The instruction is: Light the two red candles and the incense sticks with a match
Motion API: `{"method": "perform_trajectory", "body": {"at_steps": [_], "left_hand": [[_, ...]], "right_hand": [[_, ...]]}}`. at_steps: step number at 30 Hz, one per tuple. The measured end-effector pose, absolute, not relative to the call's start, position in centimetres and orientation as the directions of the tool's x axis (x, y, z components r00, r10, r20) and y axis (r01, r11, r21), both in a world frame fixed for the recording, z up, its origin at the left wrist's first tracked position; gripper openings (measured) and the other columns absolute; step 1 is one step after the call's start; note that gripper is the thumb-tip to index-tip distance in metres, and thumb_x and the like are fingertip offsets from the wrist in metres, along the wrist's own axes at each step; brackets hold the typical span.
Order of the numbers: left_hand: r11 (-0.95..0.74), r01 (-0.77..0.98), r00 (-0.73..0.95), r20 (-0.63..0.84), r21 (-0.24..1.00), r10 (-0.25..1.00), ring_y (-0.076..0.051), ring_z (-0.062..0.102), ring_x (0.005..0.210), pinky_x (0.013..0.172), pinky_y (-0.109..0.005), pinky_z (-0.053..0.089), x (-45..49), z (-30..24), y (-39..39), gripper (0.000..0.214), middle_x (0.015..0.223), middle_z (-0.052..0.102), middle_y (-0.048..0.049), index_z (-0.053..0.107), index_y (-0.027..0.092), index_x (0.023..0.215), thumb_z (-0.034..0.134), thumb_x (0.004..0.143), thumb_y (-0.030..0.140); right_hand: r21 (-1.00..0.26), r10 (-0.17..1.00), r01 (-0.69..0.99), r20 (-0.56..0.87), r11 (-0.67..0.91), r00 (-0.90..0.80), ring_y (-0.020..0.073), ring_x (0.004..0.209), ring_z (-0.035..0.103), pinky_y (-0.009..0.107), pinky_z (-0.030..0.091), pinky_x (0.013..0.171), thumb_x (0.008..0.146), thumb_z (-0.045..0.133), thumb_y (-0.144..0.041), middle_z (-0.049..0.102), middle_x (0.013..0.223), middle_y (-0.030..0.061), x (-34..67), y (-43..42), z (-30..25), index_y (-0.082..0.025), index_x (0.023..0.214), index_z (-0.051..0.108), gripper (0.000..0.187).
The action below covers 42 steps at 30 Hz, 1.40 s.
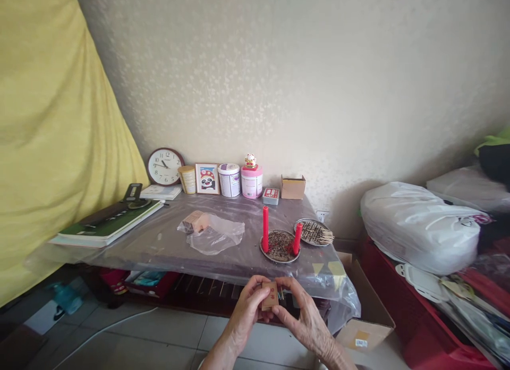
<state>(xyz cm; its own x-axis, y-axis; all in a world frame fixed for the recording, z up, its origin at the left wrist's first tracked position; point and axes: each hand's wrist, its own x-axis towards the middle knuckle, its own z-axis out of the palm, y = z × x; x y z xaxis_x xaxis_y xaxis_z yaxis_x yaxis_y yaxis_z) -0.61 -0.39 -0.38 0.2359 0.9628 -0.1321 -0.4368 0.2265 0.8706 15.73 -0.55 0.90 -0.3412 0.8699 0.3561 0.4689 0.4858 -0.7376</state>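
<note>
A small brown matchbox (270, 296) with reddish print is held up in front of the table's edge. My left hand (249, 306) grips it from the left, thumb on its face. My right hand (300, 314) is curled at its right side, thumb tip against the lower corner and forefinger at the top. Thin match-like sticks (281, 294) with coloured tips show between box and right fingers. Beyond the hands, a tall red candle (265, 229) and a shorter, slightly tilted one (297, 239) stand on a round metal plate (279, 260).
Another plate (305, 221) bears many thin sticks. A paper-wrapped block (196, 221) and crumpled plastic lie on the plastic-covered table (159, 237). Along the wall stand a clock (165, 167), picture and tins (229, 181). A cardboard box (362, 330) and red bin (422, 333) are right.
</note>
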Motion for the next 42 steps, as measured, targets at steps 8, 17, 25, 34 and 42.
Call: {"method": "perform_trajectory", "body": {"at_steps": [8,17,25,34,42], "left_hand": [[0.221,-0.480,0.252,-0.109,0.849,0.962,-0.009,0.050,0.051,0.048,-0.021,0.033,-0.5,-0.1,-0.5,0.017,0.067,0.056,0.0037,0.052,0.020,0.087,0.058,0.078,0.033],[0.222,-0.496,0.272,-0.093,0.839,0.958,-0.009,0.049,0.051,0.049,-0.022,0.032,-0.6,0.3,-0.6,0.012,0.065,0.054,0.0041,0.050,0.020,0.087,0.054,0.080,0.029],[0.219,-0.534,0.282,-0.073,0.817,0.957,-0.009,0.049,0.052,0.049,-0.022,0.031,-0.5,0.4,-0.7,0.011,0.066,0.056,0.0030,0.051,0.020,0.086,0.054,0.079,0.027],[0.220,-0.539,0.277,-0.075,0.813,0.958,-0.010,0.048,0.051,0.048,-0.022,0.031,-0.5,0.6,-0.7,0.016,0.065,0.055,0.0028,0.053,0.019,0.085,0.058,0.076,0.031],[0.243,-0.599,0.302,-0.065,0.763,0.951,-0.010,0.050,0.052,0.049,-0.022,0.032,-0.5,0.5,-0.7,0.017,0.067,0.057,0.0014,0.054,0.018,0.086,0.060,0.076,0.030]], "right_hand": [[-0.740,0.864,0.454,0.371,0.497,-0.341,0.0244,0.105,0.059,0.037,0.048,0.092,0.082,0.060,-0.044,0.063,0.113,0.0078,15.8,-0.7,1.3,-0.021,0.116,0.053,0.041],[-0.743,0.864,0.450,0.369,0.495,-0.342,0.0254,0.106,0.059,0.037,0.048,0.092,0.082,0.060,-0.045,0.063,0.112,0.0086,15.7,-0.7,1.5,-0.021,0.116,0.053,0.042],[-0.734,0.862,0.458,0.378,0.501,-0.338,0.0261,0.107,0.059,0.039,0.048,0.092,0.083,0.059,-0.045,0.063,0.112,0.0093,15.8,-0.7,1.3,-0.021,0.116,0.053,0.042],[-0.726,0.858,0.460,0.395,0.511,-0.328,0.0267,0.105,0.060,0.040,0.049,0.091,0.082,0.058,-0.045,0.064,0.111,0.0096,15.9,-0.7,1.5,-0.021,0.116,0.053,0.042],[-0.753,0.867,0.434,0.385,0.494,-0.318,0.0255,0.103,0.061,0.038,0.049,0.091,0.083,0.059,-0.044,0.065,0.108,0.0079,15.9,-0.7,1.7,-0.022,0.115,0.054,0.040]]}}
